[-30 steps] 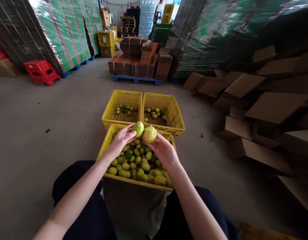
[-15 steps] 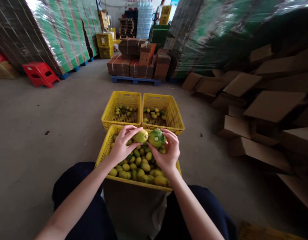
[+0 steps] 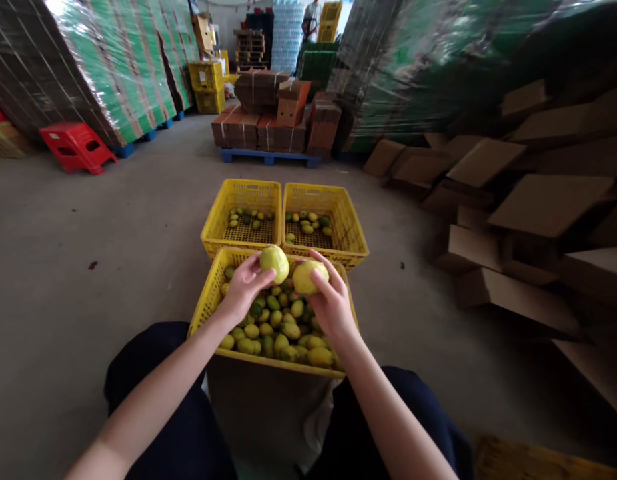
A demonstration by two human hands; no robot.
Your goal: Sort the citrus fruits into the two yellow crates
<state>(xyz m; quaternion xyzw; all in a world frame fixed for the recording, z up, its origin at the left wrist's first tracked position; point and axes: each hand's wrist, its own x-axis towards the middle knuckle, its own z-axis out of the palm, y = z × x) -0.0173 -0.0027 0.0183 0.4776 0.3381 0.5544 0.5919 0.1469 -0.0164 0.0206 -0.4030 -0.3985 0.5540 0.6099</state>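
Observation:
My left hand (image 3: pixel 245 283) is closed around a yellow-green lemon (image 3: pixel 275 264), thumb in front and fingers behind. In my right hand (image 3: pixel 333 300) is a second, yellower lemon (image 3: pixel 309 277), gripped between thumb and fingers. The two fruits are a small gap apart, held above the near yellow crate (image 3: pixel 268 363). That crate stands between my knees and holds many green and yellow lemons (image 3: pixel 291 331). Just beyond it, the far left crate (image 3: pixel 242 185) and the far right crate (image 3: pixel 355 233) each hold a few lemons on their slatted bottoms.
Loose cardboard boxes (image 3: pixel 548 207) lie heaped on the right. A red stool (image 3: pixel 78 147) stands at the left by wrapped stacks (image 3: pixel 123 73). Ahead, flattened cartons (image 3: pixel 283 137) rest on a blue pallet (image 3: pixel 268 158). Part of a person (image 3: pixel 312 13) shows at the back.
Both lemons have been turned: the right one, which showed green, now shows a yellow side. My hands have moved slightly apart, and the left lemon is raised a little.

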